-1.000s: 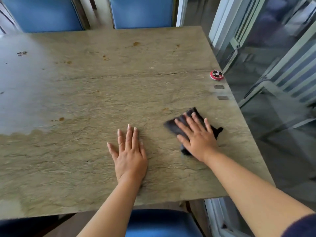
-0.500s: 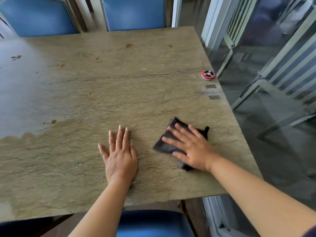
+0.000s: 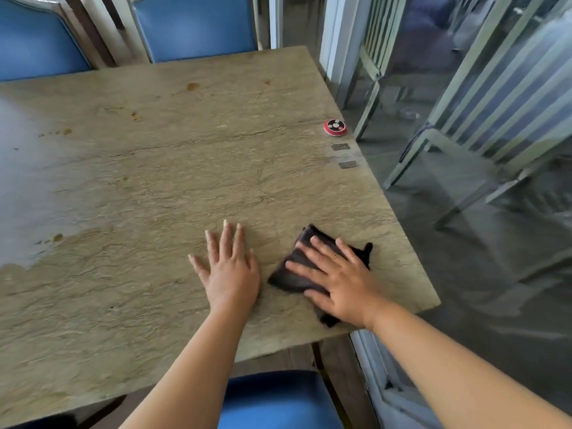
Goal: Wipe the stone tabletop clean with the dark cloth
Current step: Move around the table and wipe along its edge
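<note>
right hand (image 3: pixel 342 283) flat on dark cloth (image 3: pixel 294 274) | near tabletop (image 3: pixel 154 181) right edge

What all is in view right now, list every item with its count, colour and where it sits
square stone tabletop: one, tan-green with brown spots, fills the middle
dark folded cloth: one, near-black, near right corner of the tabletop, under the right hand
round red button disc: one, red with black face, right edge of the tabletop
small grey patches: two, grey, right edge just nearer than the disc
blue padded chairs: three, two at the far side, one at the near edge
left hand: one, flat on the stone
right hand: one, fingers spread, pressing the cloth
</note>
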`<state>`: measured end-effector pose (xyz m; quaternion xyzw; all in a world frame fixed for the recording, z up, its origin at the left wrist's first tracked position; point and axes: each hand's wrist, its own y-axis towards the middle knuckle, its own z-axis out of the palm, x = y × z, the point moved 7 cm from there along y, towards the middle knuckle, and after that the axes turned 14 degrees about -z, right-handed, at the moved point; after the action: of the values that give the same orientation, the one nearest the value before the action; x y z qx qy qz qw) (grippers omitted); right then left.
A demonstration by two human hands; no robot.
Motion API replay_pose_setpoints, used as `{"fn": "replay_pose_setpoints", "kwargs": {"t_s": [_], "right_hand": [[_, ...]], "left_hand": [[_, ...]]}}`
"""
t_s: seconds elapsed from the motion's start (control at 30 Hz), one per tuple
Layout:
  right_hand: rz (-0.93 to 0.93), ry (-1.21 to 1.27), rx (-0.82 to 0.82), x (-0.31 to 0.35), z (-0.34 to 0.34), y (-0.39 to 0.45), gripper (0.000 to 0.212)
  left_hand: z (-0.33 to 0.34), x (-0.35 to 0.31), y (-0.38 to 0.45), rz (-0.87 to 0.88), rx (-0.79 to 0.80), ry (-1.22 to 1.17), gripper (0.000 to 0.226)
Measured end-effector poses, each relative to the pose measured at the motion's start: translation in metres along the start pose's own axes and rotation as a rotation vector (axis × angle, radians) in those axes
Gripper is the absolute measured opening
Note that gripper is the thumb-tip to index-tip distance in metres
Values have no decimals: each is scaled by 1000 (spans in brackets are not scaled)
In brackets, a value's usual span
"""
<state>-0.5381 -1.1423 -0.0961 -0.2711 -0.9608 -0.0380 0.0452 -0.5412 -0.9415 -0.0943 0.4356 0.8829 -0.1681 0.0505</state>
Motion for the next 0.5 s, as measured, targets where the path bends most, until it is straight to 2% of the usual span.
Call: {"fn": "replay_pose_setpoints", "kwargs": {"t_s": [0.07,0.17,0.23,0.3,0.4,0.5], "right_hand": [[243,-19,-2,-41,-2,-2,54],[643,-25,-7,-84,-6,3,55],[764,12,19,-85,-5,10,56],[697,15,1,-64,-4,11,58],[477,27,-53,-21,-4,-9,59],[375,256,-153,-13,-15,-37,51]], "left_hand": [[9,-10,-6,51,-39,53,59],[13,-10,-5,40,-72,77,60],[14,-12,-4,41,-71,90,60],[14,-13,-5,54,-63,105,60],[13,-10,-3,58,-44,82,60],[4,-14,-6,-8,-24,-83,59]]}}
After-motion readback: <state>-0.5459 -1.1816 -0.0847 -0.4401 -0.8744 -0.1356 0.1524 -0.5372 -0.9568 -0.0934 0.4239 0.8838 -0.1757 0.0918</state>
